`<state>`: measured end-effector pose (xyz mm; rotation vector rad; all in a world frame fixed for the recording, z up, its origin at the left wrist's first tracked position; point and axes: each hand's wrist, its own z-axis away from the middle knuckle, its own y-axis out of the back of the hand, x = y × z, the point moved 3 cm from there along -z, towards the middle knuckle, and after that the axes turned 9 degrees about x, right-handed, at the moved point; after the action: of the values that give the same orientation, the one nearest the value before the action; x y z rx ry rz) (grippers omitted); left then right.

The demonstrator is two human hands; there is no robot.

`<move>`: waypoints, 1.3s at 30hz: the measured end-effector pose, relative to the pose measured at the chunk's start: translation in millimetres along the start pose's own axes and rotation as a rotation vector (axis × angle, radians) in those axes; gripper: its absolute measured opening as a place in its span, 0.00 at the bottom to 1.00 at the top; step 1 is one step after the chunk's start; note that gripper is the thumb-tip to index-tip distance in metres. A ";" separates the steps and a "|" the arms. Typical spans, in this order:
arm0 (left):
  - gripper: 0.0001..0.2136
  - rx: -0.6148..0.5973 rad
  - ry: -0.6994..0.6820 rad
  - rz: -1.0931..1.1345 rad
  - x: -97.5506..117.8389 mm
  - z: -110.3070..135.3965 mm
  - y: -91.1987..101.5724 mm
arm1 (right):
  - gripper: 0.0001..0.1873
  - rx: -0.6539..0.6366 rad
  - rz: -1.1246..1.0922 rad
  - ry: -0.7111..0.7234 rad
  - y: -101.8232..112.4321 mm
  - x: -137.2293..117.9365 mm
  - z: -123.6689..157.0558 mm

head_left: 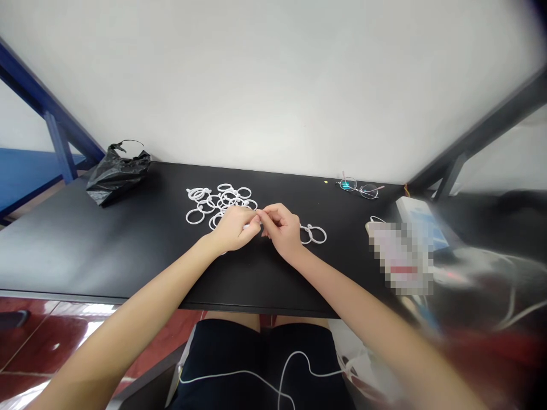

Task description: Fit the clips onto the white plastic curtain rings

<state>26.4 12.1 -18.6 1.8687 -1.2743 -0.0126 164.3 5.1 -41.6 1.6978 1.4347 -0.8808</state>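
My left hand (236, 228) and my right hand (282, 226) meet at the middle of a black table (128, 250). Both have their fingers curled and pinch a small white ring (257, 214) between them; most of it is hidden by the fingers. Just behind my left hand lies a loose pile of several white plastic rings (217, 202). Two joined white rings (315, 233) lie on the table right of my right hand.
A crumpled black plastic bag (117, 173) sits at the back left. Eyeglasses (359, 188) lie at the back right near the wall. A blurred-out object (401, 256) and a white-blue box (416, 213) are at the right. A white cable (277, 376) crosses my lap.
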 end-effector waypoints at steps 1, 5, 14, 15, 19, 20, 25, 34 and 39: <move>0.19 0.000 0.000 0.003 0.3 -0.2 0.1 | 0.13 0.000 -0.008 -0.006 -0.1 0.2 0.0; 0.19 0.025 -0.010 0.016 2.1 -1.0 1.1 | 0.13 -0.003 -0.017 -0.026 -0.6 0.7 0.3; 0.18 0.032 -0.012 0.046 -0.5 1.7 -1.6 | 0.12 -0.016 0.034 0.002 0.3 -2.1 0.4; 0.18 0.032 -0.012 0.039 -1.1 2.1 -1.9 | 0.12 -0.022 0.045 0.008 0.4 -2.0 0.3; 0.18 0.016 -0.004 -0.025 -3.2 2.3 -2.8 | 0.12 -0.038 0.117 0.077 0.9 -1.3 -1.2; 0.18 0.004 0.009 -0.050 -3.9 2.1 -3.2 | 0.11 -0.037 0.140 0.105 1.2 -1.3 -1.8; 0.18 -0.045 0.111 -0.126 -7.9 -0.5 -3.3 | 0.10 0.019 0.241 0.178 3.5 -1.3 -4.0; 0.13 0.049 0.128 -0.043 -8.5 -3.3 -0.6 | 0.10 0.034 0.211 0.156 1.5 -2.9 -3.7; 0.10 0.079 0.117 -0.032 -8.8 -3.0 -2.0 | 0.09 0.081 0.249 0.175 5.1 -5.4 -5.2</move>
<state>25.0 21.0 -21.7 1.9283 -1.1798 0.1298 168.8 6.5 -33.9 2.0054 1.2752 -0.6750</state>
